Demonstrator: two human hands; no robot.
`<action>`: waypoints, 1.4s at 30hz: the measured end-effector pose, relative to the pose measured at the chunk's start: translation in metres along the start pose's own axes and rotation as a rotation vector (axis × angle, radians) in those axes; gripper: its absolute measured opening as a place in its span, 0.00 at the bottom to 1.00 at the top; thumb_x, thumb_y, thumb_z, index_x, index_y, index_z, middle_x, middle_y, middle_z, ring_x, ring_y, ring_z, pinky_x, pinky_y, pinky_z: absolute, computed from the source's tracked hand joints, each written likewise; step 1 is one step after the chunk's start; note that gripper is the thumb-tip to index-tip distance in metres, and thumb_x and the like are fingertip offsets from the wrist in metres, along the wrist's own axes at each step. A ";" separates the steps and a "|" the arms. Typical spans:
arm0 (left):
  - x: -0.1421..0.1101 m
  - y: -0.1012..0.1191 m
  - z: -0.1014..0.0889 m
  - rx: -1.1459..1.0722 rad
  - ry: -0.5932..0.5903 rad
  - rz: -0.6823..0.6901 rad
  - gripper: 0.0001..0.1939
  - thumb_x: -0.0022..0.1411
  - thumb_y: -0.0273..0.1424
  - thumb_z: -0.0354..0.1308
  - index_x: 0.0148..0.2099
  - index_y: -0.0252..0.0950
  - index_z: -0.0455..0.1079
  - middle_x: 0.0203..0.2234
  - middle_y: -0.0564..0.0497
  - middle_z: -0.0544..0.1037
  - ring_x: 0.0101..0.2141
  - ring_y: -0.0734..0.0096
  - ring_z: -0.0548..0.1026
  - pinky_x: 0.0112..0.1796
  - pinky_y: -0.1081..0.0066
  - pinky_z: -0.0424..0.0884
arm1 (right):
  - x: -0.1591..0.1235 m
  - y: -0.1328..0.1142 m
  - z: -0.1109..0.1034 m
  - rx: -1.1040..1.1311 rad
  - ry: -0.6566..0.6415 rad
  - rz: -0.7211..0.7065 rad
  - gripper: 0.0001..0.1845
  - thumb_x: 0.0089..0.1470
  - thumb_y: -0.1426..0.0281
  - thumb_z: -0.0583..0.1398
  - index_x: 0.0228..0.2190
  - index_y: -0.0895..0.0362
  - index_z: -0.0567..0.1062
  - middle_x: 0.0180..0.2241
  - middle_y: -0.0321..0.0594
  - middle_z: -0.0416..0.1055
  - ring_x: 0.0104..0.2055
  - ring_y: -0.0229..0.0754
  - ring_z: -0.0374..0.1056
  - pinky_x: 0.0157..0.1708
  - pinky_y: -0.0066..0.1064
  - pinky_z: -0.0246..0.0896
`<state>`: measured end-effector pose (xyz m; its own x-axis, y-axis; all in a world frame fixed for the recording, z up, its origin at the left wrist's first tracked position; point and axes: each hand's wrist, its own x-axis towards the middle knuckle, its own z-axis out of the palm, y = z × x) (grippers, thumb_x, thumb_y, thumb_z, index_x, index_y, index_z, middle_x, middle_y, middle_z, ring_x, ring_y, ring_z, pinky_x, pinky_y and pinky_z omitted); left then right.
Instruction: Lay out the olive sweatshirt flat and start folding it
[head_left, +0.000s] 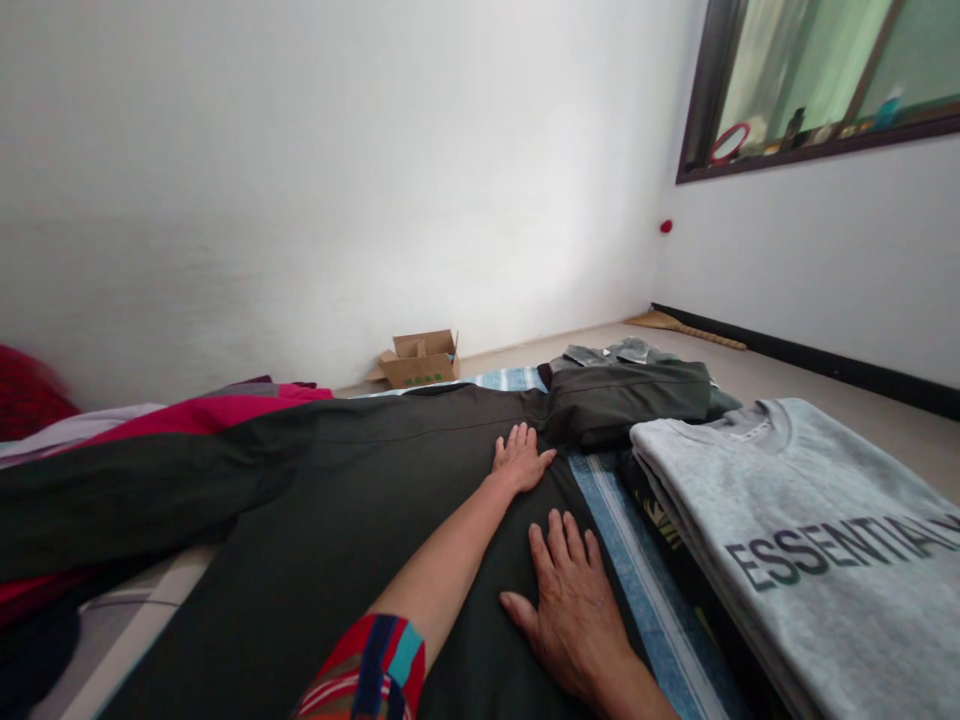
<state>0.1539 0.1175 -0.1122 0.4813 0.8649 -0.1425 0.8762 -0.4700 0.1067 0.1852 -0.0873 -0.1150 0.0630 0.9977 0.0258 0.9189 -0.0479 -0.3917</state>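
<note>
A white wall (360, 170) rises behind the scene, with a dark-framed window (810, 85) high on the right-hand wall and a pale floor (817, 400) running along the base; beyond the far edge of a blue striped sheet (651, 580), an open cardboard box (421, 365) stands near the wall and a broom (686, 326) lies by the skirting. The dark garment (322, 540) is spread over the middle and near part of the sheet, one sleeve (142, 485) stretched towards the left edge across a crimson piece of clothing (202, 412). Nearer the right edge sits a stack of folded clothes topped by a grey shirt (817, 500) with dark lettering, a strip of sheet showing between it and the garment. Towards the far right corner, a folded dark section (630, 395) rests among other clothes; whether it belongs to the same garment is hard to tell. The step in hand appears to be pressing the cloth smooth. The left hand (523, 459) lies palm down on it, open, fingers extended and fairly close together, thumb out to the side. The right hand (574, 605), nearer the viewer, is open too, its fingers spread over the garment's right side. Neither grips anything. Further work here would seem to call for flat, gentle palms, and for keeping the cloth from rucking.
</note>
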 end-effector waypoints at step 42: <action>-0.104 -0.019 0.000 -0.078 -0.070 -0.005 0.41 0.62 0.54 0.35 0.68 0.32 0.43 0.66 0.43 0.37 0.65 0.58 0.33 0.60 0.50 0.36 | -0.011 0.002 0.005 -0.183 -0.097 -0.114 0.44 0.55 0.42 0.43 0.61 0.60 0.55 0.64 0.56 0.41 0.66 0.58 0.33 0.60 0.51 0.29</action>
<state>0.0874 0.0367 -0.0996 0.4803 0.8514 -0.2108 0.8750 -0.4485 0.1821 0.1843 -0.0979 -0.1201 -0.0747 0.9967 -0.0318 0.9737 0.0660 -0.2181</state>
